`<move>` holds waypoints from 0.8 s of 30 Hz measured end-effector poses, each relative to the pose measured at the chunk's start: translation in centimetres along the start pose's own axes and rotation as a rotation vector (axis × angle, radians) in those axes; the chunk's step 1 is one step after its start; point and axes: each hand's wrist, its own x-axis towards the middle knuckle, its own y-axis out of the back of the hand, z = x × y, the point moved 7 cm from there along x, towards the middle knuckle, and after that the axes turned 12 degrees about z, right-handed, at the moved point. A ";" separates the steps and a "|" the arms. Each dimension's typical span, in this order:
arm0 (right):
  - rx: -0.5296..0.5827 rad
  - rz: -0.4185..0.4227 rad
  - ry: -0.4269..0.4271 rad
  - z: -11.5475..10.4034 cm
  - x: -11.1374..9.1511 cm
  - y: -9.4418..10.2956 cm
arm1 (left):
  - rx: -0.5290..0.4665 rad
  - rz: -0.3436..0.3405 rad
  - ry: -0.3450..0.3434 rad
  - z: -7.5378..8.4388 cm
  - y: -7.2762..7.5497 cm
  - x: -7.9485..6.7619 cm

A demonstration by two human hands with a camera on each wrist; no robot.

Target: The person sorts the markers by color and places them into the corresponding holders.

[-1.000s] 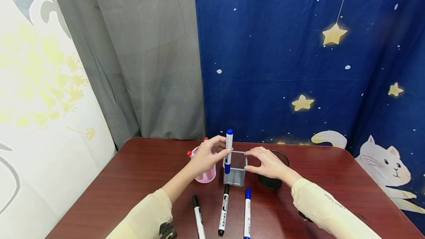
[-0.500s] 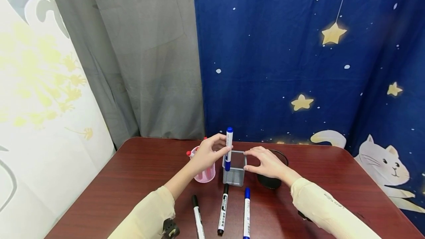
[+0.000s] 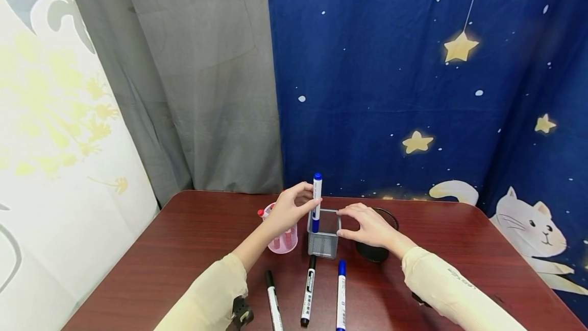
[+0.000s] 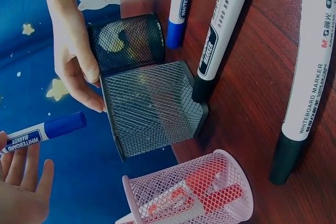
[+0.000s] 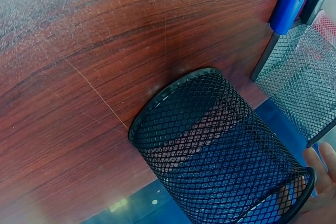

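My left hand (image 3: 287, 212) pinches a blue-capped whiteboard marker (image 3: 317, 190) upright between thumb and fingers. Its lower blue end overlaps the mouth of a grey square mesh pen holder (image 3: 323, 245) in the head view. From the left wrist, that blue end (image 4: 65, 125) shows just outside the holder's rim (image 4: 111, 116). On the holder's right side, my right hand (image 3: 367, 225) has its thumb and forefinger spread, fingertips right at the rim. Behind my right hand stands a round black mesh pen holder (image 3: 373, 253), partly hidden by it. The right wrist view shows this black holder (image 5: 210, 145) up close.
Left of the grey holder, a pink mesh pen holder (image 3: 286, 245) contains red markers (image 3: 261, 213). Two black-capped markers, one at left (image 3: 273, 300) and one in the middle (image 3: 309, 292), and a blue-capped marker (image 3: 341, 295) lie on the brown table (image 3: 206, 269).
My left hand has moved slightly forward with the marker, whose lower end has shifted farther back across the grey holder's mouth. The right hand keeps its place at the rim.
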 end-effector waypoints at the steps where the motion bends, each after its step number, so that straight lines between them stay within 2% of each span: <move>1: 0.000 0.000 -0.001 0.0 0.0 0.0 | 0.000 0.000 0.001 0.0 0.0 0.0; 3: 0.000 0.002 -0.002 0.0 0.0 0.0 | -0.003 -0.003 -0.024 0.0 0.0 0.1; 10: -0.002 0.004 0.007 -0.1 0.1 0.0 | -0.008 0.021 -0.034 2.6 0.6 -0.2; 17: -0.006 0.007 0.013 0.0 0.0 -0.1 | 0.008 0.036 -0.007 -1.0 -0.2 0.7; 24: -0.007 0.010 0.022 0.0 0.0 0.0 | -0.013 0.020 0.005 -1.6 -0.7 1.0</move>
